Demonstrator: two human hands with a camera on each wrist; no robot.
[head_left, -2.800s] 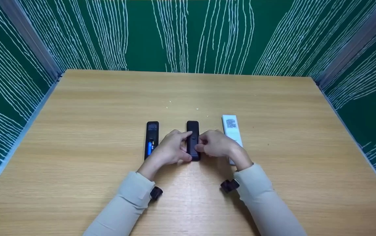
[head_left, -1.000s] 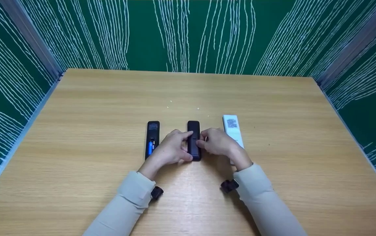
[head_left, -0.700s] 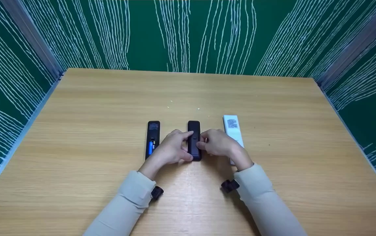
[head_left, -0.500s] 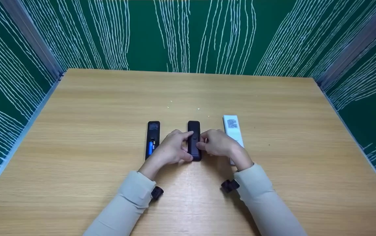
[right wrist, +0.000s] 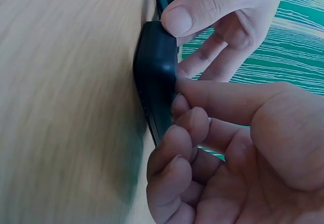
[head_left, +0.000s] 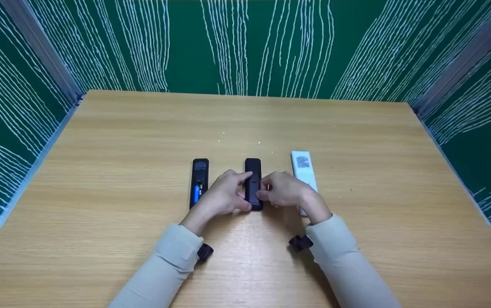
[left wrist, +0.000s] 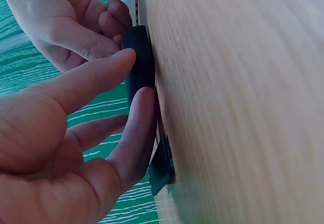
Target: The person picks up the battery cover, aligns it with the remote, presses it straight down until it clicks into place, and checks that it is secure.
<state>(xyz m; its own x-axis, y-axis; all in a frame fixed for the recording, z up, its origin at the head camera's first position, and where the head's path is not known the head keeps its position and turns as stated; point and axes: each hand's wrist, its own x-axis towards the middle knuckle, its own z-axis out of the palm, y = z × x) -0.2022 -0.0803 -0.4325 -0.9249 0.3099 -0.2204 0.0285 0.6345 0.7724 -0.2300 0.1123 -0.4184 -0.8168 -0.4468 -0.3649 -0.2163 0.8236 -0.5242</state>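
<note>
On a dial centred on the middle remote (head_left: 253, 188), an open-backed black remote (head_left: 200, 171) is laid at nine o'clock; a blue battery (head_left: 196, 193) is exposed in its bay, and its near end is partly hidden by the left hand (head_left: 224, 193); the middle remote is grasped by this hand, its outline gripped at seven o'clock by the thumb and near eleven by a fingertip; the middle remote itself is laid lengthwise on the wooden table (head_left: 112, 171), directed towards twelve; its edge is pinched near four o'clock by the thumb and bent fingers of the right hand (head_left: 286, 189); at three o'clock, beyond that hand and partly covered by it, a white slab (head_left: 308, 175) is placed, marked with a grey square code.
</note>
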